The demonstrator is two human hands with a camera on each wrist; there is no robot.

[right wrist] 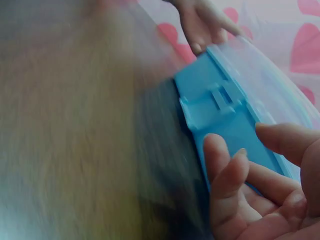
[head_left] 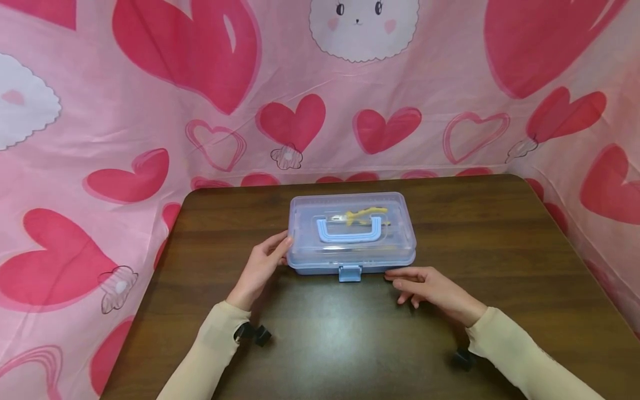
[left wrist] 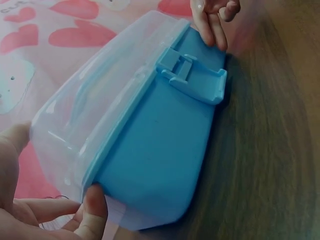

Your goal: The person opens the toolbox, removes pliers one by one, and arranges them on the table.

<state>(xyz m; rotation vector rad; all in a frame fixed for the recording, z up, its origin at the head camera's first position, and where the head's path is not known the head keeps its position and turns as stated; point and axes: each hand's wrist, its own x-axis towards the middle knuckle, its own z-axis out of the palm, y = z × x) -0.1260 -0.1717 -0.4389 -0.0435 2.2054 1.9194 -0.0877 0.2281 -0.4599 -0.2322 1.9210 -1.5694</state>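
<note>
A plastic storage box (head_left: pixel 320 270) with a blue base and a clear lid (head_left: pixel 305 253) sits on the table. Its blue handle (head_left: pixel 349 238) lies folded on the lid, and the front latch (head_left: pixel 350 273) sticks outward, unfastened. Through the lid a yellow-handled tool (head_left: pixel 367 214) shows, its kind unclear. My left hand (head_left: pixel 262 265) grips the lid's left end, one fingertip by the top edge and another at the rim. Beside the front right corner is my right hand (head_left: pixel 425 286), its fingers loosely bent, holding nothing; the forefinger is close to the base, contact uncertain.
The box stands toward the back of a dark wooden table (head_left: pixel 320 344). Behind and beside the table hangs a pink cloth (head_left: pixel 165 111) with hearts. Small black devices (head_left: pixel 262 335) are at both wrists.
</note>
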